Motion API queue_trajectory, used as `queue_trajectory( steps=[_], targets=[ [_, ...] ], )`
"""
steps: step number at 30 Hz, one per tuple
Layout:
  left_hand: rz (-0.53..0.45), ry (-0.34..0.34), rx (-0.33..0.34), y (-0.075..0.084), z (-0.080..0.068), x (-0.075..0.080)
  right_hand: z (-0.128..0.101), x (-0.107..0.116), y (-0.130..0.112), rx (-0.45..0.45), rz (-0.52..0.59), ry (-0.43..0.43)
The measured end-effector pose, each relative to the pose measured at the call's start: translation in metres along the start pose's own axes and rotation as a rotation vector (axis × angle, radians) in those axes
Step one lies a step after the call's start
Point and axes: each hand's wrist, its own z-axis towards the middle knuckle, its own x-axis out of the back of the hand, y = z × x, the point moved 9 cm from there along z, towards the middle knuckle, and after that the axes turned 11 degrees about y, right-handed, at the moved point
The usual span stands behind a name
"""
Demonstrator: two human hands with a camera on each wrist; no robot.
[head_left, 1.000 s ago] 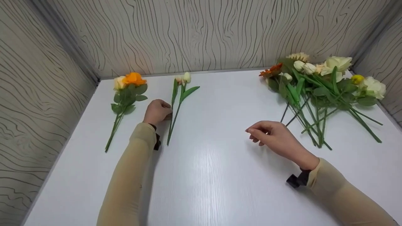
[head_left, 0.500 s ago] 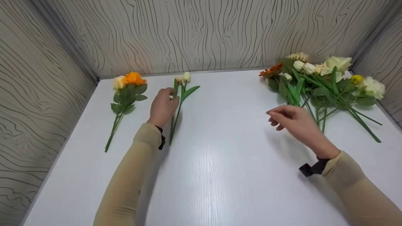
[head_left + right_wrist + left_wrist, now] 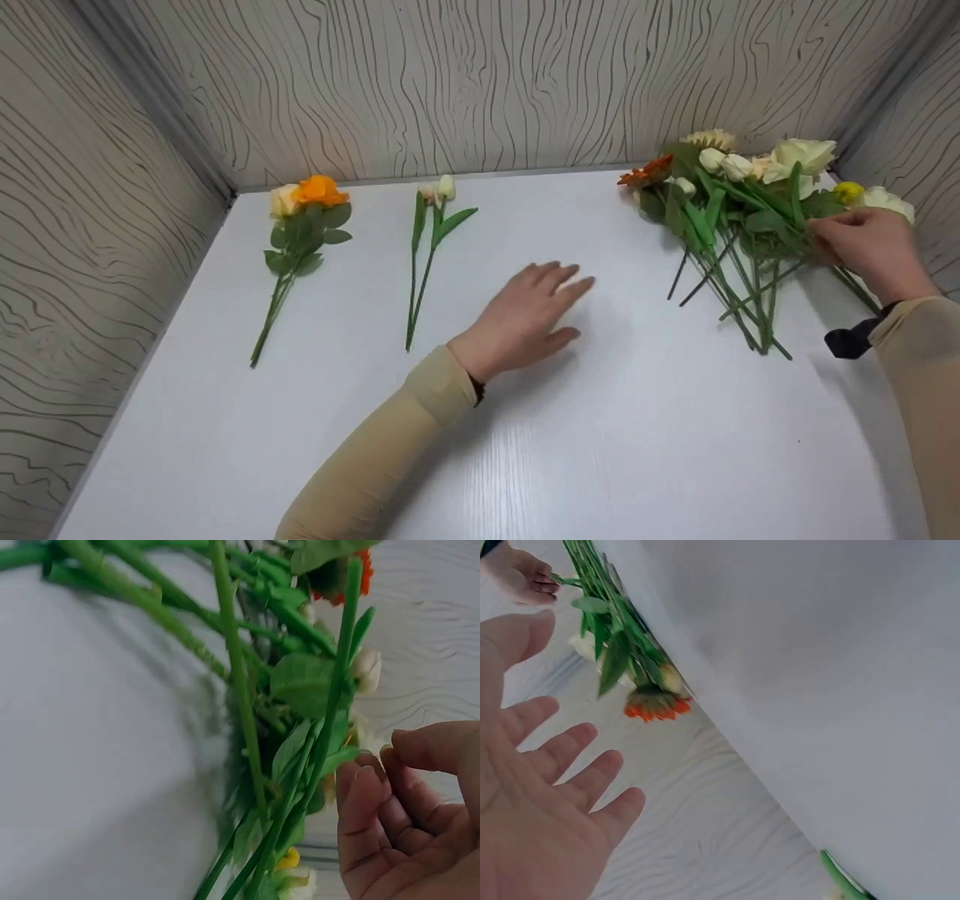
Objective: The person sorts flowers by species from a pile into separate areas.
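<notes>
My left hand [image 3: 517,319] is over the middle of the white table, fingers spread and holding nothing. In the left wrist view its palm and fingers [image 3: 570,787] are bare. At the right, my right hand [image 3: 870,247] is at a heap of artificial flowers [image 3: 750,217], fingertips among the leaves. The right wrist view shows its curled fingers pinching the tip of a slim green leaf [image 3: 341,759] on a flower stem. A white rose [image 3: 889,201] is partly hidden behind this hand. Nearer the left hand, two tulips [image 3: 431,247] lie side by side.
Two roses [image 3: 307,202], one orange and one cream, lie at the table's left. The heap holds white tulips [image 3: 724,163], a large cream rose [image 3: 804,157] and an orange-red flower [image 3: 645,171]. A patterned wall [image 3: 480,82] rises behind the table [image 3: 637,450].
My left hand has left the two tulips and moved right to mid-table, fingers spreading. The right hand has gone right and away from me to the flower heap.
</notes>
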Motion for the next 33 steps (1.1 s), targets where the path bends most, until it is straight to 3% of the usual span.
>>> queue_trajectory(
  steps=[4, 7, 12, 20, 24, 28, 33],
  targets=[
    [-0.035, -0.019, -0.114, 0.042, 0.008, -0.009, 0.009, -0.01, 0.017, -0.106, 0.06, -0.101],
    [-0.05, -0.013, -0.145, 0.057, 0.012, -0.015, 0.011, -0.021, 0.023, -0.205, 0.148, -0.173],
    [-0.07, -0.014, -0.153, 0.064, 0.014, -0.022, 0.01, -0.03, 0.032, -0.326, 0.289, -0.216],
    [-0.151, 0.045, -0.154, 0.059, 0.017, -0.017, 0.0, -0.022, 0.031, -0.386, 0.554, -0.082],
    [-0.237, 0.074, -0.079, 0.048, 0.019, -0.01, -0.013, -0.016, 0.009, -0.285, 0.685, 0.002],
    [-0.362, 0.148, 0.063, 0.029, 0.021, 0.001, -0.036, -0.023, -0.024, -0.139, 0.709, 0.016],
    [-0.655, 0.307, 0.325, -0.01, 0.017, 0.015, -0.076, -0.069, -0.077, 0.03, 0.518, -0.079]
  ],
)
